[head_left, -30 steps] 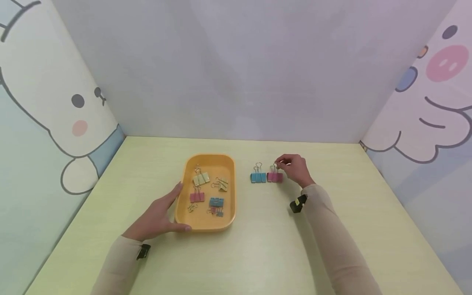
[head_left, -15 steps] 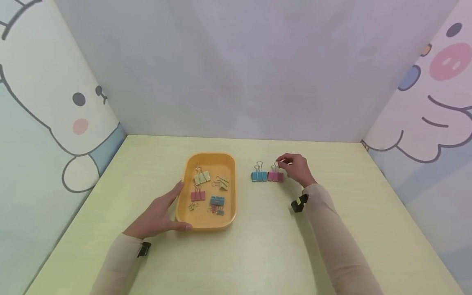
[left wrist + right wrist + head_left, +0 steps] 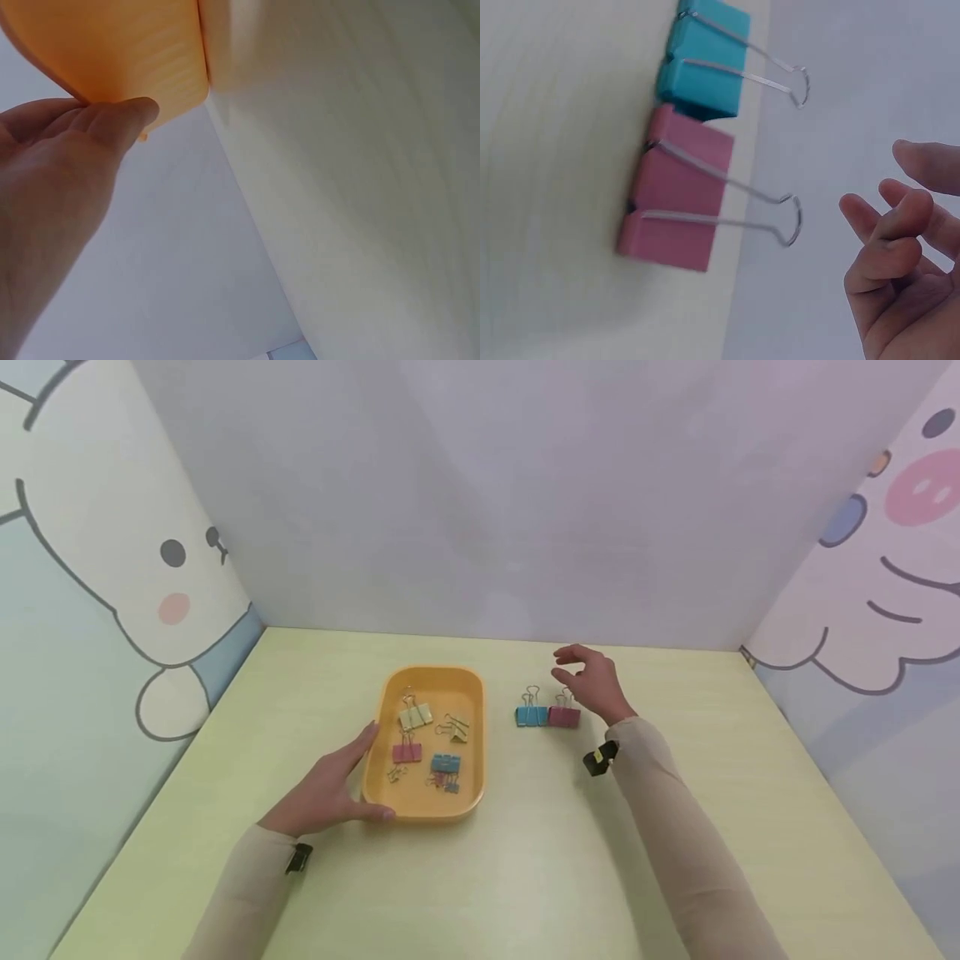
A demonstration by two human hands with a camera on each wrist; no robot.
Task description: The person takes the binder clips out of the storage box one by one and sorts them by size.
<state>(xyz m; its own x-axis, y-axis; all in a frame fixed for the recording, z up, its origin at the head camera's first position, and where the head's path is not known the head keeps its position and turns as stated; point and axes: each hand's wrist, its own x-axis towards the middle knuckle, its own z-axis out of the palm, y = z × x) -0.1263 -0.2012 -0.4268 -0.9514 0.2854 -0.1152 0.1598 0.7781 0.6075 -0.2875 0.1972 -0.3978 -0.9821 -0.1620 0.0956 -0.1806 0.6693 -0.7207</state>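
Observation:
My left hand [image 3: 322,793] rests on the left side and near-left corner of a yellow-orange plastic tray [image 3: 480,735], thumb and fingers spread. In the left wrist view, fingertips [image 3: 139,110] touch the tray's wall [image 3: 157,52]. Apart from any clip, my right hand [image 3: 596,683] hovers just above and beyond a pink binder clip [image 3: 564,717], its fingers loosely bent. This clip stands close beside a blue binder clip [image 3: 531,717], both with their wire handles pointing away. The right wrist view shows the pink clip [image 3: 679,195] with a gap between its handles and my right hand [image 3: 907,262].
Inside the tray lie several more binder clips, among them a large pale yellow one [image 3: 416,717], a pink one [image 3: 407,752], a blue one [image 3: 446,763] and small ones. A grey wall [image 3: 495,510] rises behind the table [image 3: 525,877], with cartoon-printed panels on both sides.
My right hand has let go of the pink clip's handle and lifted away, up and back. The pink clip stays beside the blue one. My left hand keeps its place on the tray.

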